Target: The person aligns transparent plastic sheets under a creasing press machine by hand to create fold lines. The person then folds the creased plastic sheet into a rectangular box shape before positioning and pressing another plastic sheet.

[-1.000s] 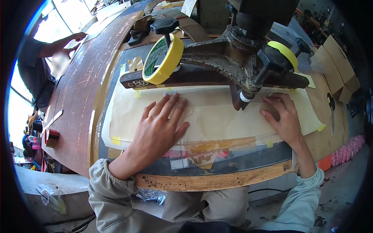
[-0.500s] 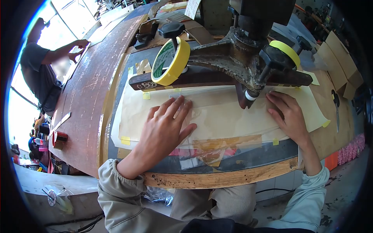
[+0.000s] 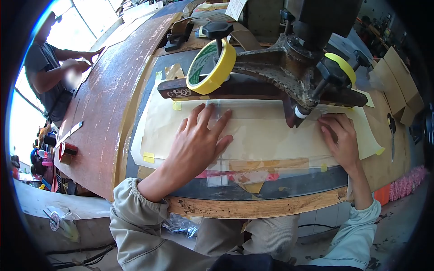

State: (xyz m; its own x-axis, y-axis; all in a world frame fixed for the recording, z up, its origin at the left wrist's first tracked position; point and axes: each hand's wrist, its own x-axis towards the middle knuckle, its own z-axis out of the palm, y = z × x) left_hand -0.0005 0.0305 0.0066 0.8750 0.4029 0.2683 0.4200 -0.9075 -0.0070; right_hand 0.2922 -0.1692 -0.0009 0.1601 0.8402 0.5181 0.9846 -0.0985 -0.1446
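A cream paper sheet (image 3: 271,135) lies on the dark worktop, with a clear plastic sheet (image 3: 253,110) over it. My left hand (image 3: 199,140) rests on the plastic with fingers spread and holds nothing. At the right end, my right hand (image 3: 342,140) has its fingers curled and thumb drawn close to the forefinger, at the edge of the plastic. Just beyond both hands, a dark metal bar (image 3: 266,88) on a cast bracket (image 3: 289,63) stands across the paper's far side. A roll of yellow tape (image 3: 226,67) hangs on a black knob (image 3: 218,30) at the left.
A second yellow tape roll (image 3: 341,67) hangs at the right. Scissors (image 3: 392,135) and an open cardboard box (image 3: 400,86) lie farther right. A wooden strip (image 3: 266,208) edges the worktop. At a brown table (image 3: 110,95) on the left, another person (image 3: 47,77) works.
My right hand's fingers have curled in and shifted toward the right. My left hand's fingers have spread a little. The view has turned slightly, and the other person's arms have moved.
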